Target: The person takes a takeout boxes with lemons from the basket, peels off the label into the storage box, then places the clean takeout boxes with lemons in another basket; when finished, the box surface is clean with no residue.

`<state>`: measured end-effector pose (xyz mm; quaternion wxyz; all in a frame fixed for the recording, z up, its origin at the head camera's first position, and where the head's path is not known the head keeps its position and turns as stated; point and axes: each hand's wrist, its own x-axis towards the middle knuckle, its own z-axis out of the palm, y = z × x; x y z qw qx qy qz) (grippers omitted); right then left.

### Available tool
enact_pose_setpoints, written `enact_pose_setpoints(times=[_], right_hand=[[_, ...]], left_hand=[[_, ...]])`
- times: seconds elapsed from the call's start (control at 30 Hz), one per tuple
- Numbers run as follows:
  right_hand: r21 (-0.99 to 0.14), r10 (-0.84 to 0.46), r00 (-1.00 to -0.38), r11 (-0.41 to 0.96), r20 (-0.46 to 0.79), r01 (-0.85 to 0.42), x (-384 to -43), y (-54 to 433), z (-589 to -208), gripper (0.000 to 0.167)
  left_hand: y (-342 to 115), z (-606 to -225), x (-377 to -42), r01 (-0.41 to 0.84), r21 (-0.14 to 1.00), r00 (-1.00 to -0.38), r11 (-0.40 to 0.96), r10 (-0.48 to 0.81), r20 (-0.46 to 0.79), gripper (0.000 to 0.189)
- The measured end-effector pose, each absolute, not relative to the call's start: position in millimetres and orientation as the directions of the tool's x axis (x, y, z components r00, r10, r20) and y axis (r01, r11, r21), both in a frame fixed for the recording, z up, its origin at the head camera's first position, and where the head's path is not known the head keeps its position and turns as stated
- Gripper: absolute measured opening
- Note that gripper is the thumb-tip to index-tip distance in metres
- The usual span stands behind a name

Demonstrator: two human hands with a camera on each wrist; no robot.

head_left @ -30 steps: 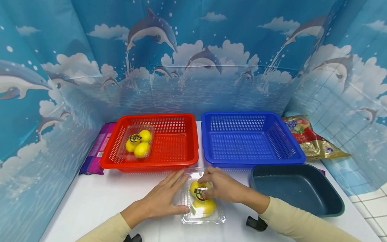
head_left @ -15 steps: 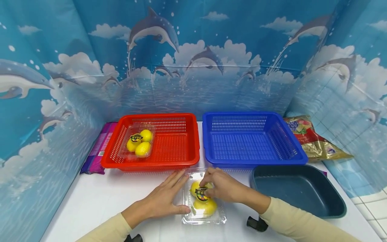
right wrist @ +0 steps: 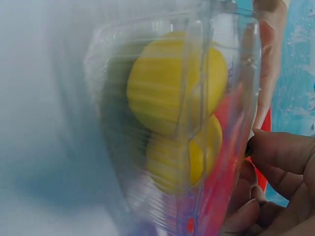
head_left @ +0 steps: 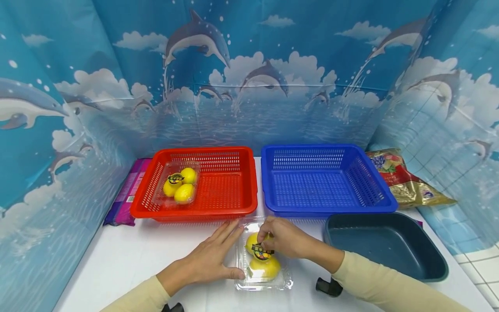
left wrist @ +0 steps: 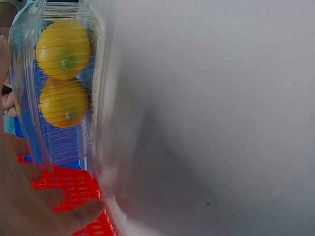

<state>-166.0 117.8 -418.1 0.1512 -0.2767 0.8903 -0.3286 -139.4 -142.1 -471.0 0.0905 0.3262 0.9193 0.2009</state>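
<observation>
A clear plastic clamshell box (head_left: pixel 263 284) with yellow lemons (head_left: pixel 265 268) inside lies on the white table in front of me. A round dark sticker (head_left: pixel 262 252) sits on its lid. My right hand (head_left: pixel 286 237) is over the lid, with thumb and forefinger pinched at the sticker's upper edge. In the right wrist view, a small dark bit of the sticker (right wrist: pixel 249 149) shows between thumb and fingertip. My left hand (head_left: pixel 208 258) rests with fingers extended along the box's left side, fingertips at its upper corner and thumb at the lower left edge.
Behind stand a red basket (head_left: pixel 195 213) holding another lemon box (head_left: pixel 178 184) and a blue basket (head_left: pixel 312 186). A dark teal tub (head_left: pixel 386 242) is at the right. A purple packet (head_left: pixel 126 195) and a red-gold bag (head_left: pixel 409 182) lie at the sides.
My right thumb and fingertips have shifted slightly up the lid to the sticker's upper edge, so more of the sticker shows. The left hand and the box stay nearly in place.
</observation>
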Motion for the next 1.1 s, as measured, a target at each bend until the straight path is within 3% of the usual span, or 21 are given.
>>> enact_pose_setpoints(times=[0.4, 1.1], right_hand=[[-0.817, -0.598, -0.791, 0.516, -0.128, -0.257, -168.5, 120.8, -416.8, 0.01], [-0.829, -0.566, -0.8, 0.533, -0.201, -0.169, -167.9, 118.6, -415.7, 0.011]], left_hand=[[-140.3, -472.6, -139.5, 0.546, 0.451, -0.775, 0.706, 0.63, -0.049, 0.115], [-140.6, -472.9, -139.4, 0.551, 0.464, -0.766, 0.693, 0.641, -0.049, 0.115]])
